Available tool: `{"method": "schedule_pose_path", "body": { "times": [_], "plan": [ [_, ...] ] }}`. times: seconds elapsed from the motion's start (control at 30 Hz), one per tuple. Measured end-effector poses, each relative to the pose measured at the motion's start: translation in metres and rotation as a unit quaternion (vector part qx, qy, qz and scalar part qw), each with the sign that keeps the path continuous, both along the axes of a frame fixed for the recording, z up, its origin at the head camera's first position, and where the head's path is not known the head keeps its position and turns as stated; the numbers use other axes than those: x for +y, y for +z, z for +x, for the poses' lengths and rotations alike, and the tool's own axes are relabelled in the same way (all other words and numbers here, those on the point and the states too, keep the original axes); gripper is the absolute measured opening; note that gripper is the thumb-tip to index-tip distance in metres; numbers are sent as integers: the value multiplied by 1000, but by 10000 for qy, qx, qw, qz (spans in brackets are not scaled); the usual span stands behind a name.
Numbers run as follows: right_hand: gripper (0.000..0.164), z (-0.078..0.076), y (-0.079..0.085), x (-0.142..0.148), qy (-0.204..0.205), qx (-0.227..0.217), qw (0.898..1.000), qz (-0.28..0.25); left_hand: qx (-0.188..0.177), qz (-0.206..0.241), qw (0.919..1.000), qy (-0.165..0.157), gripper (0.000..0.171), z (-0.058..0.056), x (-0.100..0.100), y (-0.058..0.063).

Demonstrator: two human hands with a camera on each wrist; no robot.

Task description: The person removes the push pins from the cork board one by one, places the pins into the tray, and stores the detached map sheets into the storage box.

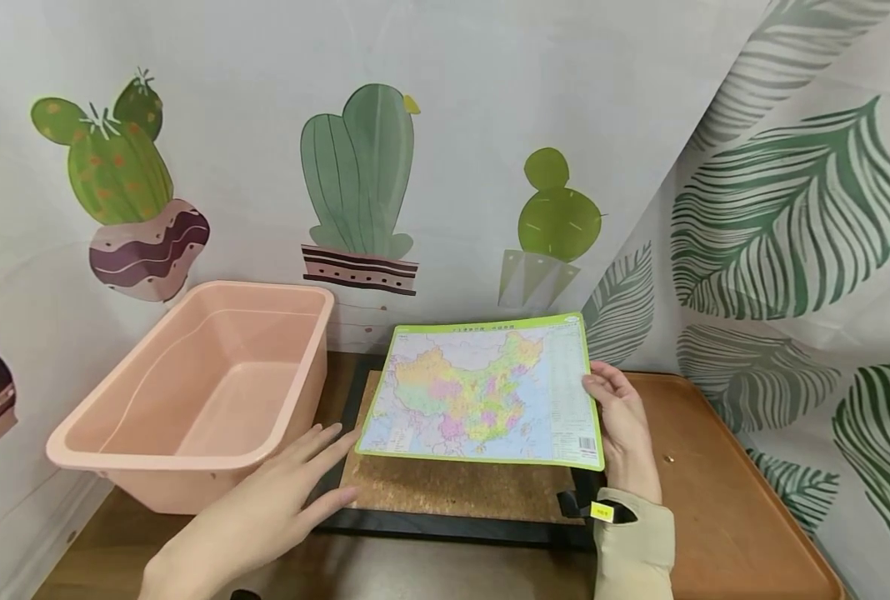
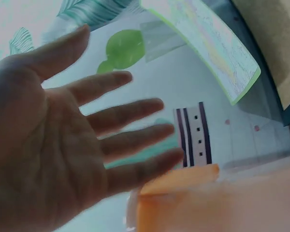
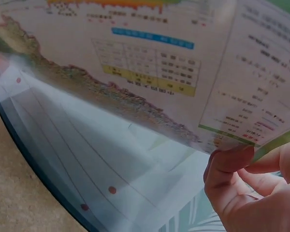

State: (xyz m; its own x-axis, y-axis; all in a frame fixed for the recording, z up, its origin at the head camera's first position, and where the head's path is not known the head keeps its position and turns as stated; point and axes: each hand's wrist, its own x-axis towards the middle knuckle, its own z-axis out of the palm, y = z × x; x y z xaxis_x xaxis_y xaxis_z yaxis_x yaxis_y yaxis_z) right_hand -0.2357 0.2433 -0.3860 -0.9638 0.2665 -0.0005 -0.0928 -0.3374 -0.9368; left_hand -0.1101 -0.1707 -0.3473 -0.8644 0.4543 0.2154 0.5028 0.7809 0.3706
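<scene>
A thin map sheet (image 1: 475, 392) with a green border is held up over a cork board (image 1: 452, 487) in a dark frame. My right hand (image 1: 619, 421) pinches the sheet's right edge between thumb and fingers, and the right wrist view shows the printed underside of the sheet (image 3: 150, 72) above that right hand (image 3: 251, 188). My left hand (image 1: 265, 500) is spread beside the sheet's lower left corner, its fingertips near that edge. In the left wrist view the left palm (image 2: 43, 145) faces the camera with fingers straight and nothing in them.
A pink plastic basin (image 1: 190, 462) stands on the left of the wooden table (image 1: 400, 575). On the right lies a brown tray (image 1: 722, 492), partly behind my right forearm. A cloth printed with cacti and leaves (image 1: 460, 100) hangs behind everything.
</scene>
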Motion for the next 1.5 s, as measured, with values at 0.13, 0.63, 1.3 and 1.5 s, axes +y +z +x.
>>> {"method": "schedule_pose_path", "body": {
  "times": [0.13,0.63,1.3,1.5],
  "plan": [
    [19,3,4,1,17,97,9996,-282,262,219,9994,-28,58,5,-6,8],
    [16,7,11,-7,426,266,9923,-1136,948,580,9930,409,55,10,-55,11],
    [15,6,17,-29,594,290,9873,-1448,1445,83,9841,1029,25,-4,-129,1],
    [13,7,18,-34,666,255,9864,-1482,1913,29,9782,806,26,-10,-139,-2]
  ]
}}
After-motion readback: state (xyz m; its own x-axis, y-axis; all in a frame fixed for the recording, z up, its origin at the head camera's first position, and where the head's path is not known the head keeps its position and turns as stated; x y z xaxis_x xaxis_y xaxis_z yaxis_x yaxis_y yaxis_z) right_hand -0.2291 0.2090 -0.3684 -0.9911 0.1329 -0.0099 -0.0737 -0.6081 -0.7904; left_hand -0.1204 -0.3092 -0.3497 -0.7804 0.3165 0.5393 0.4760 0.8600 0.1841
